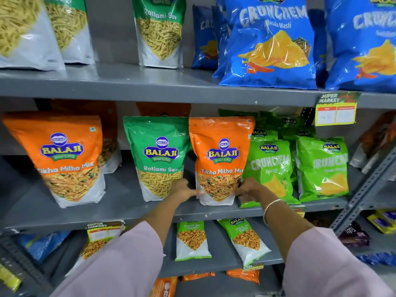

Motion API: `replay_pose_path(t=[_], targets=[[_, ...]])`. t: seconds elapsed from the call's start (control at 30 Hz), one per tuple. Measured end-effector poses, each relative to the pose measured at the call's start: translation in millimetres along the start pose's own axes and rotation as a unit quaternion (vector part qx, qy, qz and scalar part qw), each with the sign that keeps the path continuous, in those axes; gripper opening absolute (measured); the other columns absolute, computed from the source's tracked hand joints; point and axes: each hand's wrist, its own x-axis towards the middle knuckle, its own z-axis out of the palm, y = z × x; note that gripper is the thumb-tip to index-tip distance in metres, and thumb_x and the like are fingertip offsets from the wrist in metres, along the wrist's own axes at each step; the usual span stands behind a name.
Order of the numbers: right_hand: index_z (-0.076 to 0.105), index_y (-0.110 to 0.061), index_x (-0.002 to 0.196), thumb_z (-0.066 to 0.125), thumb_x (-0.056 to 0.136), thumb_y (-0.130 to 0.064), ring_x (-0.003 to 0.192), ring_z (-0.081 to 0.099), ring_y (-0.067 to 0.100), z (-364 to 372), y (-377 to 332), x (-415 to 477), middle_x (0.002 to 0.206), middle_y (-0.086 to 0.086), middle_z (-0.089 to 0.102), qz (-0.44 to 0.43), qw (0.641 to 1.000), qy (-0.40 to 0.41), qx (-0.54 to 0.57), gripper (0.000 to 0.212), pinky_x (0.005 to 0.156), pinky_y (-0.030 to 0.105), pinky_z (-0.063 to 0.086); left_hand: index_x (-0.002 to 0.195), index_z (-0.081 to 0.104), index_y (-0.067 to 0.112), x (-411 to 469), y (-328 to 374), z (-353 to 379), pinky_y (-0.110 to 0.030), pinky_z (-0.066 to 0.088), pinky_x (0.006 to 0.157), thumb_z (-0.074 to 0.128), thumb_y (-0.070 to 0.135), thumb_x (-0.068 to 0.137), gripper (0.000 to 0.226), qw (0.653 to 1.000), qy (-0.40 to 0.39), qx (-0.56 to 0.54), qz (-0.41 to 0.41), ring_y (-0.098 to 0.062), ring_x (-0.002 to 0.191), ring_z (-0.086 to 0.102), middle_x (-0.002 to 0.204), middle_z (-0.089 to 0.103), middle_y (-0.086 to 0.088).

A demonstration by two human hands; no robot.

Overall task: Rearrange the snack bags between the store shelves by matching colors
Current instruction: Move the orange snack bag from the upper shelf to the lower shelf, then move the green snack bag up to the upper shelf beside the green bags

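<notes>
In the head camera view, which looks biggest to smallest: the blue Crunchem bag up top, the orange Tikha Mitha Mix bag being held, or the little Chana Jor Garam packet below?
1. Blue Crunchem bag
2. Orange Tikha Mitha Mix bag
3. Chana Jor Garam packet

Orange bag [220, 161] wedged between green bag [157, 157] and light-green chip bag [270, 170]; open shelf [120, 189] gap between green bag and left orange bag [62, 155].

Both hands, left hand [184, 188] and right hand [249, 189], clasp the base of an upright orange Tikha Mitha Mix bag [220, 159] on the grey middle shelf [120, 202], between a green Ratlami Sev bag [157, 157] and green Crunchem bags [271, 168].
</notes>
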Motion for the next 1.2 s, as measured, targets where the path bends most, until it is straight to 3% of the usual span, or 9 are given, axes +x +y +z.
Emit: replay_pose_path(t=[0.07,0.23,0.33,0.43,0.5,0.6,0.77,0.97,1.2], targets=[[0.051,0.001,0.065,0.054,0.085,0.006,0.033,0.053,0.018,-4,-2,-6,0.039,0.008,0.056,0.057,0.997,-0.024,-0.042,0.02,0.031,0.018,0.042,0.062,0.048,0.011,-5,-11,-21,-0.034,0.044,0.074,0.078,0.042,0.069,0.043,1.0,-0.005,0.015,-0.023,-0.024,0.088,0.054,0.074,0.056,-0.006],[0.066,0.004,0.07,0.065,0.079,-0.006,0.045,0.067,0.021,29,-20,-4,0.055,0.013,0.071,0.051,0.985,-0.157,-0.051,0.014,0.042,0.025,0.055,0.123,0.049,-0.002,-15,-41,-71,-0.034,0.048,0.059,0.08,0.034,0.067,0.074,0.995,0.011,-0.004,-0.103,-0.025,0.063,0.056,0.115,0.064,-0.025],[0.065,-0.009,0.084,0.068,0.08,-0.018,0.057,0.058,0.01,80,-45,-12,0.059,0.0,0.063,0.046,0.968,-0.221,-0.111,0.01,0.059,0.026,0.054,0.123,0.051,-0.002,-13,-59,-93,-0.035,0.05,0.064,0.072,0.034,0.078,0.062,0.99,0.049,0.026,-0.128,-0.031,0.098,0.064,0.117,0.062,-0.019],[0.035,0.004,0.138,0.071,0.078,-0.018,0.085,0.06,0.021,121,-53,-3,0.09,0.016,0.061,0.006,0.984,-0.156,-0.087,0.073,0.073,0.029,0.052,0.138,0.036,-0.004,-7,-73,-105,-0.036,0.04,0.102,0.072,0.028,0.079,0.075,0.991,0.079,0.014,-0.108,-0.032,0.134,0.04,0.147,0.039,-0.019],[0.028,0.002,0.141,0.076,0.071,-0.026,0.12,0.053,0.028,142,-55,6,0.131,0.019,0.054,-0.019,0.988,-0.136,-0.066,0.089,0.09,0.034,0.048,0.146,0.023,0.0,-3,-79,-110,-0.036,0.029,0.111,0.073,0.026,0.079,0.087,0.994,0.077,-0.011,-0.077,-0.03,0.142,0.027,0.156,0.025,-0.015],[0.024,-0.001,0.141,0.091,0.041,-0.037,0.127,0.047,0.027,158,-47,32,0.143,0.009,0.044,-0.078,0.991,-0.11,0.012,0.125,0.098,0.038,0.044,0.149,0.013,0.004,11,-85,-113,-0.037,0.021,0.117,0.075,0.024,0.076,0.098,0.996,0.065,-0.051,-0.046,-0.028,0.146,0.017,0.159,0.014,-0.012],[0.033,0.005,0.134,0.074,0.064,0.013,0.12,0.053,0.034,164,-52,33,0.135,0.024,0.051,-0.139,0.977,-0.076,0.142,0.081,0.098,0.047,0.045,0.134,0.042,0.002,31,-86,-112,-0.03,0.041,0.1,0.082,0.014,0.067,0.079,0.991,0.046,-0.126,-0.005,-0.026,0.129,0.047,0.14,0.05,-0.011],[0.047,0.011,0.122,0.064,0.069,0.021,0.085,0.063,0.023,167,-52,31,0.122,0.023,0.057,-0.18,0.972,-0.069,0.136,0.057,0.062,0.018,0.058,0.121,0.055,0.002,29,-86,-110,-0.03,0.047,0.092,0.082,0.005,0.064,0.063,0.983,0.073,-0.168,0.027,-0.028,0.117,0.059,0.127,0.062,-0.015],[0.048,0.001,0.123,0.079,0.06,0.009,0.115,0.058,0.035,177,-53,12,0.127,0.022,0.06,-0.17,0.976,-0.046,0.128,0.071,0.098,0.05,0.047,0.12,0.058,0.002,6,-93,-123,-0.035,0.049,0.096,0.084,0.007,0.061,0.065,0.983,0.084,-0.158,0.037,-0.029,0.115,0.059,0.126,0.064,-0.015]])
